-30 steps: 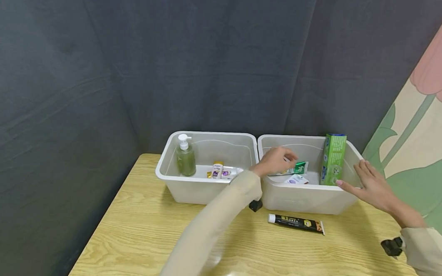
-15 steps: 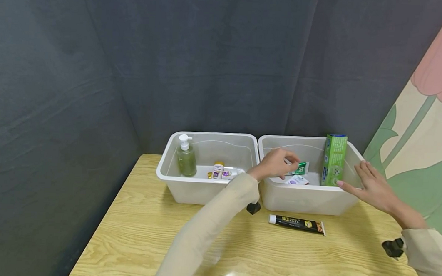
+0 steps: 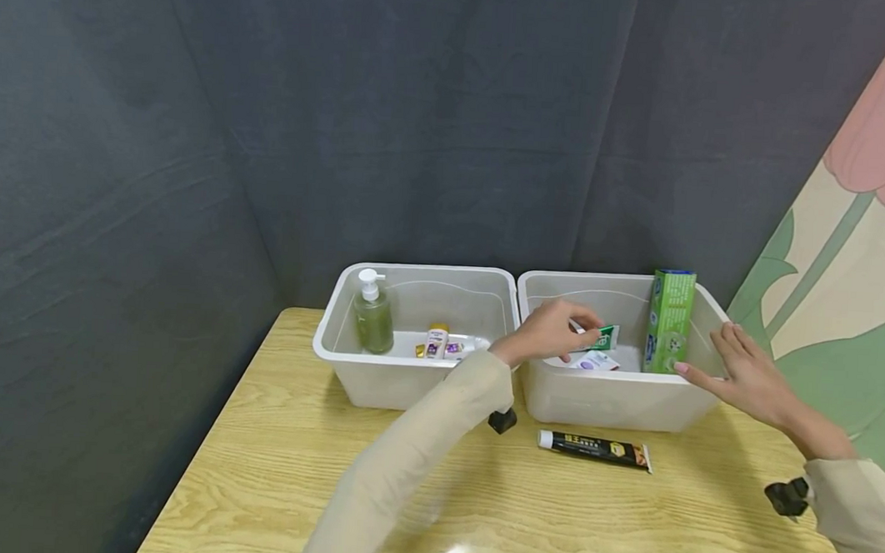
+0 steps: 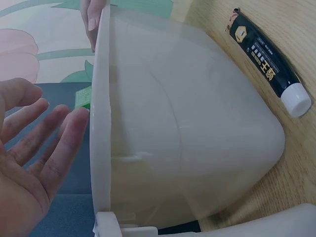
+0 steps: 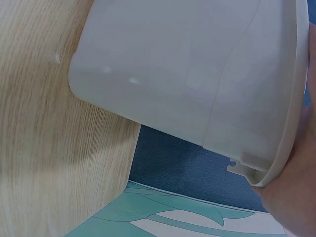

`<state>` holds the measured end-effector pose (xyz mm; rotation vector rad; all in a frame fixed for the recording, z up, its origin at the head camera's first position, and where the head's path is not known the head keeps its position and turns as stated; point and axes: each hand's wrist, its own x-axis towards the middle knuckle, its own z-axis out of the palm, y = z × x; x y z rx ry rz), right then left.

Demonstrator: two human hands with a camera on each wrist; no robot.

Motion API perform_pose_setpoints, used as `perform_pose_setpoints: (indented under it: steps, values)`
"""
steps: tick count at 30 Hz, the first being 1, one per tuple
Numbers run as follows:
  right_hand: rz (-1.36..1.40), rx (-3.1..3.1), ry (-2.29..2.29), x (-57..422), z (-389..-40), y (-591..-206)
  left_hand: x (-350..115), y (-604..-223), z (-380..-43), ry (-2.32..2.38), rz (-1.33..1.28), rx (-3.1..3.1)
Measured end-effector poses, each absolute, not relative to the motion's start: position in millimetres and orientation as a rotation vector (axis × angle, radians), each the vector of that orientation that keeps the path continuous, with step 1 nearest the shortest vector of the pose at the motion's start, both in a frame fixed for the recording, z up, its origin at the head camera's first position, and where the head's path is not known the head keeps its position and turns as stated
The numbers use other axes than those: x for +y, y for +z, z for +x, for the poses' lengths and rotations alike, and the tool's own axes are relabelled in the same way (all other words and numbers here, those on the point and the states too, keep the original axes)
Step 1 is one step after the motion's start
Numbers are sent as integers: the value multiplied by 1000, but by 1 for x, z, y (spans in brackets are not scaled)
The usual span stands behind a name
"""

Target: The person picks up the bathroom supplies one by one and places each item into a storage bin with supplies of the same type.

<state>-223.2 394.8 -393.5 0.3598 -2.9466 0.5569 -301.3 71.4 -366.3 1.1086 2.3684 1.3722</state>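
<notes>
My left hand (image 3: 552, 328) hovers over the left part of the right-hand white bin (image 3: 604, 404). Its fingers are loosely bent, and the left wrist view shows nothing between them. Below the fingertips, inside the bin, lie a green tube (image 3: 604, 338) and a white packet with a purple print (image 3: 596, 361); the hand covers part of the tube. At the bin's right end my right hand (image 3: 752, 383) rests on the rim with fingers extended. A tall green box (image 3: 669, 322) stands upright inside, close to that hand's thumb.
The left white bin (image 3: 377, 387) sits alongside, holding a green pump bottle (image 3: 373, 321), a small yellow-capped bottle (image 3: 436, 343) and little packets. On the wooden table (image 3: 282, 468), in front of the right bin, lies a black tube with a white cap (image 3: 594, 448). Dark curtain (image 3: 419, 142) hangs behind.
My left hand has shifted slightly to the right over the bin, and its forearm has swung a little to the left. My right hand stays on the rim.
</notes>
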Motion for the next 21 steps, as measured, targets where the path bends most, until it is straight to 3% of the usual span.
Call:
perform_pose_setpoints:
  steps: [21]
  values:
    - [356,-2944,562,395,-224,-393,62,-367,-289,1446,1174,2277]
